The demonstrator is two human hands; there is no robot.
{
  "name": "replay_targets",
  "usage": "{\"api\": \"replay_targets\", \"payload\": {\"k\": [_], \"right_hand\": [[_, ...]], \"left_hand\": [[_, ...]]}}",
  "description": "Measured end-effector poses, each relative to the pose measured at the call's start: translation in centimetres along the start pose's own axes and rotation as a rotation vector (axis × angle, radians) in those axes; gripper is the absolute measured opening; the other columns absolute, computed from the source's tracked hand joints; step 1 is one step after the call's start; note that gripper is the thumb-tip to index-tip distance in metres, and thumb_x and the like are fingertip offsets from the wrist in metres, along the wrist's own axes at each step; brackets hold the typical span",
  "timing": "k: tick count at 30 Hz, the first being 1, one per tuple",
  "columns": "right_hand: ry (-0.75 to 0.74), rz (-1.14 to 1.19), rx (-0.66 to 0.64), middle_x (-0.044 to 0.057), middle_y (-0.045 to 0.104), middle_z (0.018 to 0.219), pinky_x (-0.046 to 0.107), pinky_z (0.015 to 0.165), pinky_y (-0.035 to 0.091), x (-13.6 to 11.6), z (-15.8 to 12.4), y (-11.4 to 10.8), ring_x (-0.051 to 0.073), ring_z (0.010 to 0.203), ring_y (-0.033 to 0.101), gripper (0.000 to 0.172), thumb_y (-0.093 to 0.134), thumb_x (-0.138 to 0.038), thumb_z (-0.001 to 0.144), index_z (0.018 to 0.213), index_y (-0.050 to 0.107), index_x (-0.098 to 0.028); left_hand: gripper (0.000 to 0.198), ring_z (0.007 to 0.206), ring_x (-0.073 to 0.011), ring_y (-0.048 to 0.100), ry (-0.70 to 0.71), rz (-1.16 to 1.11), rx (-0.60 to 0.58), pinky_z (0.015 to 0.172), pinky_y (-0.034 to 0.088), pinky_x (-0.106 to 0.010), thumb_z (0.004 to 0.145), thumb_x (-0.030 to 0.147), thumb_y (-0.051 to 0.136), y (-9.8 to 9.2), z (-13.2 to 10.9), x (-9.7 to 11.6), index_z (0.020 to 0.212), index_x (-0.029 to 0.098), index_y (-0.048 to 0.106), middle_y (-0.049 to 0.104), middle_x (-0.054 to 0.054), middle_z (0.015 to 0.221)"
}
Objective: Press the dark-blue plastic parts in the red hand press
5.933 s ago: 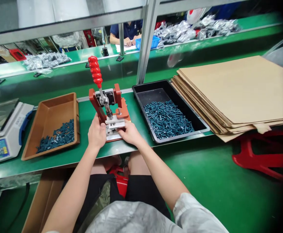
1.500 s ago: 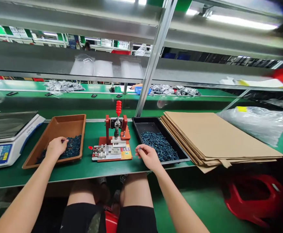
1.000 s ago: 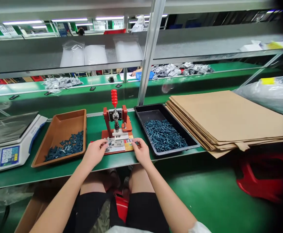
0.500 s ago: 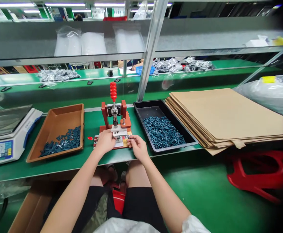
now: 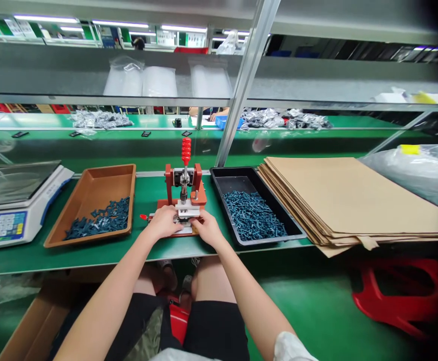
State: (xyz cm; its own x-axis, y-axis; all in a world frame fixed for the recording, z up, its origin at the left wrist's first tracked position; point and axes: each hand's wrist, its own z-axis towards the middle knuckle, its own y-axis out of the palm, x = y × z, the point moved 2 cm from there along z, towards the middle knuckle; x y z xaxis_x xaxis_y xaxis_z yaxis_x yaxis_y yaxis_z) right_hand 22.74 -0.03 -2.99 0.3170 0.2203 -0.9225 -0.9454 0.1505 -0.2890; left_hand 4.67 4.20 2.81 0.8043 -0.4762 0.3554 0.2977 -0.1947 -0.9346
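Note:
A toggle clamp press [image 5: 184, 183] with a red upright handle [image 5: 186, 151] stands on the green bench in front of me. My left hand [image 5: 164, 222] rests at the left of the press's metal block [image 5: 187, 209], fingers bent towards the fixture under it. On the other side, my right hand [image 5: 207, 226] reaches in with its thumb and fingertips at the fixture's right part. Both sets of fingertips are close together below the block. Whatever small part lies between them is too small and covered to make out.
To the left, a brown tray [image 5: 91, 175] holds small dark blue parts [image 5: 109, 218], with a scale [image 5: 13, 210] beyond it. A black tray [image 5: 237, 179] of blue pieces [image 5: 256, 215] sits right, beside stacked cardboard sheets [image 5: 354, 195]. A red stool [image 5: 373, 306] stands below.
My right hand has moved inward from the fixture's right edge, closer to my left hand. My left hand stays beside the block. The camera view has shifted slightly.

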Motion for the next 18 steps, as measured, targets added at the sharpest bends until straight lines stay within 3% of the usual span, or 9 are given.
{"api": "replay_targets", "payload": {"k": [3, 9, 18], "right_hand": [[-0.072, -0.056, -0.029, 0.004, 0.074, 0.095, 0.033, 0.083, 0.053, -0.4, 0.6, 0.8, 0.02, 0.085, 0.067, 0.019, 0.063, -0.024, 0.081, 0.095, 0.075, -0.021], [-0.152, -0.105, -0.07, 0.004, 0.076, 0.104, 0.038, 0.093, 0.053, -1.2, 0.7, 0.9, 0.023, 0.097, 0.069, 0.023, 0.063, -0.018, 0.083, 0.099, 0.078, -0.024], [-0.178, -0.131, -0.029, 0.005, 0.076, 0.103, 0.037, 0.091, 0.054, -1.2, 0.3, 0.9, 0.023, 0.095, 0.07, 0.022, 0.064, -0.017, 0.083, 0.097, 0.079, -0.024]], "left_hand": [[0.053, 0.118, -0.0319, 0.062, 0.028, -0.011, 0.004, 0.1, 0.048, -0.041, 0.072, 0.035, 0.076, 0.1, -0.2, -0.1, 0.124, 0.024, 0.07, 0.069, -0.009, 0.127], [0.036, 0.118, -0.0312, 0.063, 0.055, -0.065, 0.065, 0.103, 0.049, -0.042, 0.075, 0.032, 0.074, 0.2, -0.6, 0.0, 0.11, 0.024, 0.076, 0.07, -0.008, 0.125], [0.032, 0.115, -0.0312, 0.064, 0.066, -0.097, 0.099, 0.101, 0.05, -0.044, 0.075, 0.031, 0.075, 0.1, -1.1, 0.2, 0.106, 0.024, 0.077, 0.071, -0.008, 0.123]]}}
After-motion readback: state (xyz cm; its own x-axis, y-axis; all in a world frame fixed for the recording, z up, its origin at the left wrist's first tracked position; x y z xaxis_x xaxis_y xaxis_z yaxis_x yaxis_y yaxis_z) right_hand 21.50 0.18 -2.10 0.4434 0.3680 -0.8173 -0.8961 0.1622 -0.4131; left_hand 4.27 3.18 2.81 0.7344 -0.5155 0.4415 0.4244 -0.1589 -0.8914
